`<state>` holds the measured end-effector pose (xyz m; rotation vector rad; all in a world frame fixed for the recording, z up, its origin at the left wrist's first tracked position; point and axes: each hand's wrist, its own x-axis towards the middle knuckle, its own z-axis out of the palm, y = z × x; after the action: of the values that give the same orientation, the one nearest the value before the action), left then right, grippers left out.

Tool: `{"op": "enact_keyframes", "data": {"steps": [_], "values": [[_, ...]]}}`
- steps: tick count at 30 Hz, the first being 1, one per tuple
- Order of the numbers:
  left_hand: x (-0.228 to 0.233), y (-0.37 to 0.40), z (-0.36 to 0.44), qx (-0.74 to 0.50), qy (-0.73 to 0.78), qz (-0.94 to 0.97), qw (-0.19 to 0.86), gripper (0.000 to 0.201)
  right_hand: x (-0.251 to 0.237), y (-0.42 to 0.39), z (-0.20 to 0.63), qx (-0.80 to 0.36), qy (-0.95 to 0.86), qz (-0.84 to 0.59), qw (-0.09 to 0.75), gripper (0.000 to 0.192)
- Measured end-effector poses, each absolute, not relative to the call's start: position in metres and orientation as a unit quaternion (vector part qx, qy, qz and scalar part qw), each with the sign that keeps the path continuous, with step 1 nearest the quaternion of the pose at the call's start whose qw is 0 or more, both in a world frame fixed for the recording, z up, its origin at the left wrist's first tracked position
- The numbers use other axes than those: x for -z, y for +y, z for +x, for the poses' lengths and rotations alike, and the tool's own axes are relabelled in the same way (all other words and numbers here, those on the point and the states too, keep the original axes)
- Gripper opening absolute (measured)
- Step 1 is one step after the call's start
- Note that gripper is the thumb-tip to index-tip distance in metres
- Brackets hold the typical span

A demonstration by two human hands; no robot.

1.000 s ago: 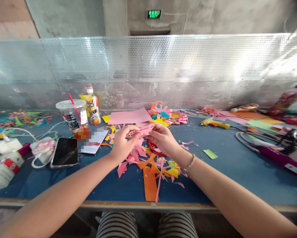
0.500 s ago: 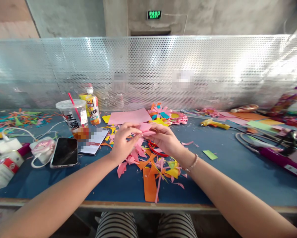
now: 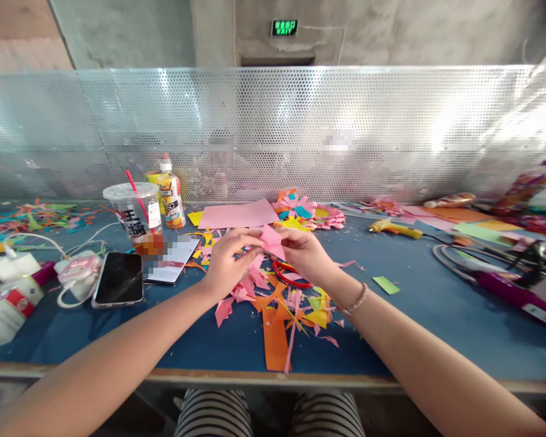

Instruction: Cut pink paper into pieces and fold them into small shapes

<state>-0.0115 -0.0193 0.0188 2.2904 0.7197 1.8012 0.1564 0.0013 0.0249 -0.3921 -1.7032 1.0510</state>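
A small piece of pink paper (image 3: 273, 241) is held up between my two hands, above the scraps on the table. My left hand (image 3: 231, 258) pinches its left side, and my right hand (image 3: 303, 250) grips its right side with fingers curled. Beneath them lies a pile of cut paper: pink pieces (image 3: 249, 282), an orange strip (image 3: 276, 340) and yellow bits (image 3: 318, 317). Red scissors handles (image 3: 293, 276) show under my right hand; their blades are hidden. Just beyond my hands is a flat pink sheet (image 3: 236, 215), beside pink paper flowers (image 3: 300, 209).
To the left stand a plastic cup with a straw (image 3: 133, 218), a drink bottle (image 3: 170, 197) and two phones (image 3: 118, 279). A yellow glue gun (image 3: 393, 228), a green paper piece (image 3: 385, 284) and a purple power strip (image 3: 518, 297) lie right. A perforated metal panel (image 3: 273, 133) closes the back.
The pink paper has turned from a flat, folded-looking edge to show more of its face. My right fingers have shifted slightly on it; the left hand has barely moved.
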Motion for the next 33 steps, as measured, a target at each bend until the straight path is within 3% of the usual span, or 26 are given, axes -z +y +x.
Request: {"op": "enact_keyframes", "data": {"steps": [4, 13, 21, 29, 33], "values": [[-0.015, -0.021, -0.009, -0.621, 0.254, 0.721, 0.174, 0.018, -0.026, 0.000, 0.154, -0.424, -0.718, -0.193, 0.517, 0.010], [-0.018, -0.026, -0.005, -0.604, 0.276, 0.716, 0.215, 0.018, -0.032, -0.011, 0.152, -0.359, -0.735, -0.209, 0.536, 0.009], [-0.024, -0.026, -0.006, -0.603, 0.293, 0.657, 0.346, 0.013, -0.033, -0.012, 0.152, -0.332, -0.752, -0.233, 0.520, 0.007], [-0.020, -0.015, -0.001, -0.550, 0.183, 0.530, 0.619, 0.023, -0.028, -0.011, 0.149, -0.404, -0.727, -0.237, 0.502, 0.011], [-0.018, -0.011, -0.004, -0.532, 0.156, 0.461, 0.693, 0.025, -0.022, -0.010, 0.148, -0.473, -0.701, -0.203, 0.494, 0.010]]}}
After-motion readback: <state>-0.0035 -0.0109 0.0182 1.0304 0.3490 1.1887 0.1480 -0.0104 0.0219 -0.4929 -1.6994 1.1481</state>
